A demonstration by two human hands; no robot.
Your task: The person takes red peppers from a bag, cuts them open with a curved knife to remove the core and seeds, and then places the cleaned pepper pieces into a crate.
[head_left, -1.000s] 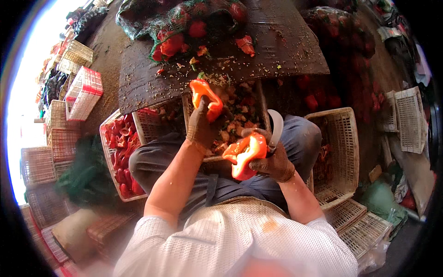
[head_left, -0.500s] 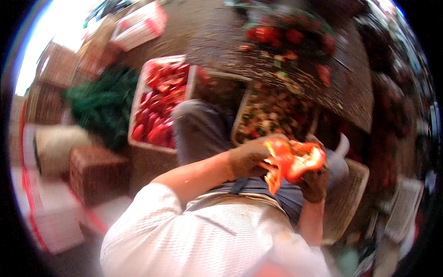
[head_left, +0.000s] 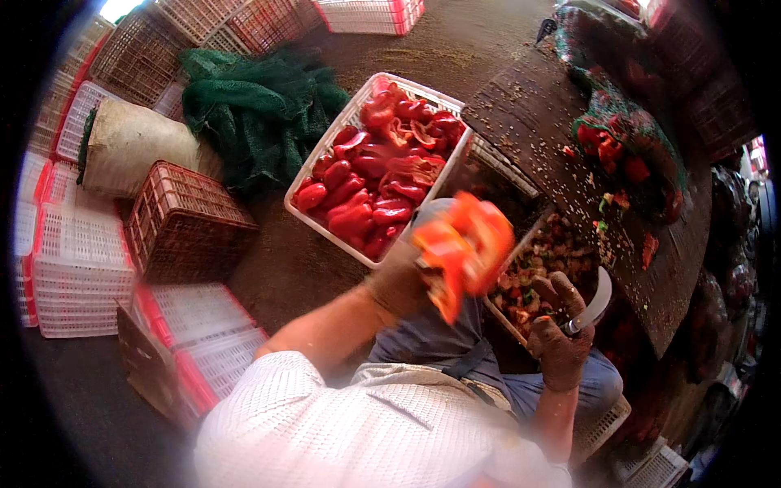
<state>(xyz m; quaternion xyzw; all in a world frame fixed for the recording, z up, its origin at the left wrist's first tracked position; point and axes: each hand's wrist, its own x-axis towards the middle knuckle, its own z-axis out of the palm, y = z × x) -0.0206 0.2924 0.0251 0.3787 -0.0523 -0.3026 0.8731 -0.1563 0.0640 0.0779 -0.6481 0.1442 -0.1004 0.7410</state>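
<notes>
My left hand [head_left: 400, 281], in a dark glove, grips an orange-red pepper [head_left: 468, 244] that is cut open and blurred by motion. The pepper hangs above my knee, close to the near right corner of a white crate [head_left: 331, 237] filled with opened red peppers [head_left: 350, 195]. Apart from it, my right hand [head_left: 563, 342] is closed on a curved knife [head_left: 599, 301] whose blade points up and away. Under that hand stands a crate of pepper cores and scraps [head_left: 561, 252].
A dark board [head_left: 521, 102] strewn with seeds carries a green net bag [head_left: 663, 154] with red peppers. Green netting [head_left: 252, 106], a pale roll [head_left: 142, 150], a brown crate [head_left: 183, 224] and stacked white crates [head_left: 81, 252] stand to the left.
Both hands were together at the pepper; now they are apart. My left hand has carried the pepper toward the red-pepper crate, while my right hand shows the knife. The view has turned.
</notes>
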